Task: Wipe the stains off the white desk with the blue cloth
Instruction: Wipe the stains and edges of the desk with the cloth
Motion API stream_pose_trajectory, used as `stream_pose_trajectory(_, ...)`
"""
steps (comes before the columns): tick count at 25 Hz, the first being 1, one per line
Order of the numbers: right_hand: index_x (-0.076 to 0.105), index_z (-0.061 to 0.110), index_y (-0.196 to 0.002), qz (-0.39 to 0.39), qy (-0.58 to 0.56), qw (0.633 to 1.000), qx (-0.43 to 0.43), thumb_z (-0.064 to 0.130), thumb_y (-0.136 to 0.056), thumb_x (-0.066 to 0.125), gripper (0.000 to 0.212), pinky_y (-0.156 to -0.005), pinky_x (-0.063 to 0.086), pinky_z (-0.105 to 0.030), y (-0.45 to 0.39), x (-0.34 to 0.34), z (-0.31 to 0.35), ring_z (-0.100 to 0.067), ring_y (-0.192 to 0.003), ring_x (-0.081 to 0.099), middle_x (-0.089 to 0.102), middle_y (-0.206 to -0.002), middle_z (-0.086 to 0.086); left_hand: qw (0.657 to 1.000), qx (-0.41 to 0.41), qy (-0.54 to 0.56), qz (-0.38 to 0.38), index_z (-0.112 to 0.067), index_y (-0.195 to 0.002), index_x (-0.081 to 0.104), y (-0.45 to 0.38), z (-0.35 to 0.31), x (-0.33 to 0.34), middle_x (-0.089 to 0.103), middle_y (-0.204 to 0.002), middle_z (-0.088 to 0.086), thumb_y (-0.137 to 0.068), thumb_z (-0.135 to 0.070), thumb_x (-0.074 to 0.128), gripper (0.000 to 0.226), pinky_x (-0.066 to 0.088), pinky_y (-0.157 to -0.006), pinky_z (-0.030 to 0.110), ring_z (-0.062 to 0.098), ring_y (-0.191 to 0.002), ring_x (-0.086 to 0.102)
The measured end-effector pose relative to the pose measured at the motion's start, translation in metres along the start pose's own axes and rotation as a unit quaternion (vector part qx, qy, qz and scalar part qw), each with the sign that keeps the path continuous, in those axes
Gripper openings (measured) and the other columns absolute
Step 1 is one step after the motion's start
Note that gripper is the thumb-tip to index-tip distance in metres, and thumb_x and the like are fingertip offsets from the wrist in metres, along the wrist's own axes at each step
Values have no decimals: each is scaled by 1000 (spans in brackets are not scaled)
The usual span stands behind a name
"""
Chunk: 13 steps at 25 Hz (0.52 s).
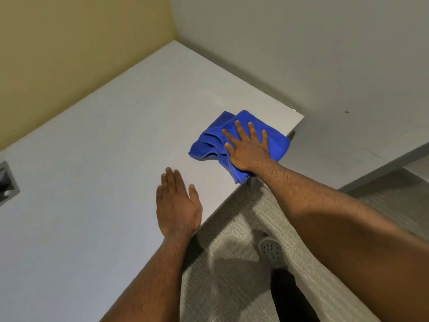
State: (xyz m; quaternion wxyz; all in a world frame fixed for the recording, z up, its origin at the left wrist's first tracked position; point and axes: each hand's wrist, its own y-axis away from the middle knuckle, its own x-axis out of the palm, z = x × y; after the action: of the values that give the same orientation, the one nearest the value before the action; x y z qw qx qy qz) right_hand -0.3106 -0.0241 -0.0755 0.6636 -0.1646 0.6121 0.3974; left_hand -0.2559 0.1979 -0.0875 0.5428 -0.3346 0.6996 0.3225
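- Right hand (249, 149) lies palm-down on the cloth (276, 141), fingers (240, 129) spread apart and flat, pressing rather than gripping.
- Cloth sits crumpled at the tabletop's (104, 147) front edge, about 2 o'clock from the left hand, one fold hanging over the edge.
- Left hand (177, 205) rests flat on the bare tabletop, fingers together, thumb out, holding nothing.
- A shoe (272, 251) shows on the carpet (222, 263) below.

I can't read any stains on the white desk (104, 159), grey recessed fitting (7, 182) at nine o'clock cropped by the frame, blue cloth (276, 145) part-covered by my right hand (249, 151)
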Motion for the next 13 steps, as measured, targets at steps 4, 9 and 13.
stream_pose_trajectory(4,-1,41,-149,-29,-25,999,16,51,-99,12,53,-114,-11,-60,-37,-6,22,-31,-147,-14,-10,-161,2,1000,-19,12,13,-11,-158,12,1,-2,-4,5,-167,7,-103,-42,21,64,9,-125,36,19,-154,7)
stream_pose_trajectory(9,2,38,-149,-31,-40,999,-6,53,-98,16,55,-114,-7,-63,-89,-12,64,-36,-146,-11,-7,-162,-4,999,-32,-12,25,-11,-158,17,0,-5,-7,10,-166,6,-97,-56,-2,78,14,-125,36,19,-154,9)
stream_pose_trajectory(13,27,34,-147,-105,15,989,-105,54,-96,29,54,-112,13,-65,-81,0,75,-42,-143,20,26,-157,-12,998,-39,-20,48,-7,-156,22,3,-5,-10,15,-165,9,-101,-52,11,72,20,-124,40,21,-153,12)
